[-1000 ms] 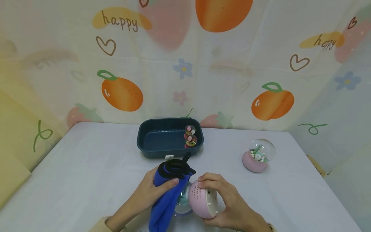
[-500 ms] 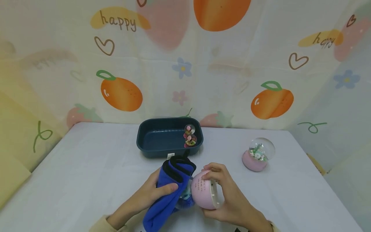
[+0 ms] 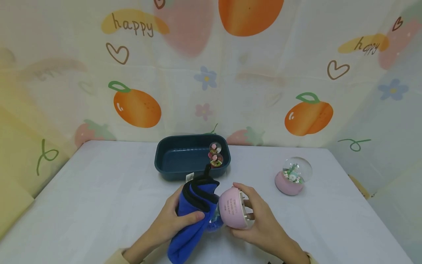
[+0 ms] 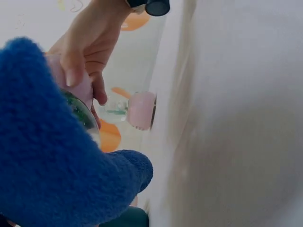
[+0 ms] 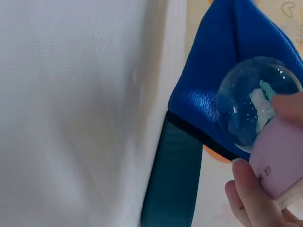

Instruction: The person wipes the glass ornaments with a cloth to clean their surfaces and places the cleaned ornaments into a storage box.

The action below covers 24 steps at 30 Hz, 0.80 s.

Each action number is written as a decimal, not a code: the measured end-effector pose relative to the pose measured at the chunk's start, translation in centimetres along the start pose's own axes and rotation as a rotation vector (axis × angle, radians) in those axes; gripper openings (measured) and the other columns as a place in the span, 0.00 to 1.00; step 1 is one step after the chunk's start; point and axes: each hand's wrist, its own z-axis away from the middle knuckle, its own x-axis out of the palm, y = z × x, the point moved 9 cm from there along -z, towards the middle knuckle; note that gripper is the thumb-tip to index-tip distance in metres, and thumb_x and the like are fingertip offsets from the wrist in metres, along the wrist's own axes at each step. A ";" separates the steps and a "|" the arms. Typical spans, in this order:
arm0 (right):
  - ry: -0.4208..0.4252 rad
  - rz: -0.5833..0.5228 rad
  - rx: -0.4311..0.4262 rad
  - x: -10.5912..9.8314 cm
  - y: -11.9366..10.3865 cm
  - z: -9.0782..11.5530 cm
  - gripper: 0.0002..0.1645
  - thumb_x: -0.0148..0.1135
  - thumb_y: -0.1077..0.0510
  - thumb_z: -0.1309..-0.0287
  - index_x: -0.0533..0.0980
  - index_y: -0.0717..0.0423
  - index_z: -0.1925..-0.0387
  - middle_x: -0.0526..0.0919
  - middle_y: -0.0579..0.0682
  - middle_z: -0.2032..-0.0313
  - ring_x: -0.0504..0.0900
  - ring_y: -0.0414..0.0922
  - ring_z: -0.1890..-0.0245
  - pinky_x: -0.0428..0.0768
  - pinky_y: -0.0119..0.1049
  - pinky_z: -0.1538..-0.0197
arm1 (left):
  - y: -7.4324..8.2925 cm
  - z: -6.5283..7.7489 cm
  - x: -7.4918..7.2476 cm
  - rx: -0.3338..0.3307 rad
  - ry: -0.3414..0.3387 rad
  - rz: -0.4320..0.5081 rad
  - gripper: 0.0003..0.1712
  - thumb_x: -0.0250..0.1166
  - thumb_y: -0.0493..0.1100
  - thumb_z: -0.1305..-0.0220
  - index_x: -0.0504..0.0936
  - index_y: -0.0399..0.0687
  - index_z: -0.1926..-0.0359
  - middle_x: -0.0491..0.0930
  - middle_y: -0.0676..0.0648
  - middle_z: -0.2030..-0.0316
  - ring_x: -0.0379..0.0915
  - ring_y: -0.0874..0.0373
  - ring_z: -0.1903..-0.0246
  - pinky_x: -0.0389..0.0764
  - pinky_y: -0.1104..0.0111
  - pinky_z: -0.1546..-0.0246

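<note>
My left hand (image 3: 173,220) grips a folded blue cloth (image 3: 189,233) with black edging, thumb lying across its front. Held sideways by its pink base (image 3: 230,208), a snow globe is in the fingers of my right hand (image 3: 265,227), its base underside turned to the right. The clear dome (image 5: 241,94) lies against the cloth, with a pale figure inside it in the right wrist view. From the head, the cloth hides much of the dome. In the left wrist view, fluffy blue fabric (image 4: 57,156) covers the left hand.
A second snow globe with a pink base (image 3: 289,184) stands at the right of the white table (image 3: 99,198). Behind my hands is a dark teal tray (image 3: 178,176) with two small glass balls (image 3: 215,160) at its right end. A fruit-print curtain (image 3: 244,80) backs the table.
The snow globe's base has risen and turned in my right hand, and its fingers now reach around the underside. The cloth has shifted slightly over the dome, still in my left hand.
</note>
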 end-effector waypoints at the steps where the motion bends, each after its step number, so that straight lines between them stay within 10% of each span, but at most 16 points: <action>1: 0.000 -0.011 0.005 0.0 0.0 0.0 0.61 0.83 0.59 0.62 0.58 0.39 0.29 0.70 0.50 0.36 0.85 0.55 0.52 0.83 0.30 0.64 | 0.1 0.0 0.0 0.003 0.011 -0.017 0.34 0.67 0.42 0.38 0.67 0.59 0.32 0.79 0.46 0.44 0.76 0.48 0.46 0.76 0.61 0.45; 10: 0.031 -0.076 -0.078 0.0 -0.6 0.3 0.47 0.81 0.54 0.57 0.67 0.43 0.35 0.74 0.49 0.41 0.83 0.47 0.54 0.84 0.33 0.68 | -0.3 0.2 0.6 -0.054 0.002 -0.099 0.36 0.71 0.46 0.40 0.66 0.66 0.34 0.79 0.54 0.43 0.76 0.53 0.45 0.76 0.63 0.44; 20: 0.067 -0.041 -0.289 -0.2 -2.4 0.7 0.45 0.82 0.55 0.62 0.70 0.52 0.40 0.75 0.50 0.43 0.78 0.41 0.49 0.84 0.32 0.68 | 1.1 0.2 -0.3 0.119 0.079 -0.200 0.23 0.66 0.42 0.35 0.75 0.58 0.39 0.83 0.54 0.47 0.79 0.62 0.48 0.75 0.70 0.43; 24: 0.059 -0.040 -0.332 -0.1 -2.8 0.8 0.46 0.83 0.56 0.64 0.71 0.52 0.40 0.75 0.51 0.42 0.77 0.41 0.46 0.84 0.32 0.67 | 0.8 0.1 -0.4 0.084 0.068 -0.182 0.22 0.66 0.43 0.34 0.76 0.56 0.40 0.83 0.53 0.47 0.78 0.62 0.47 0.74 0.70 0.43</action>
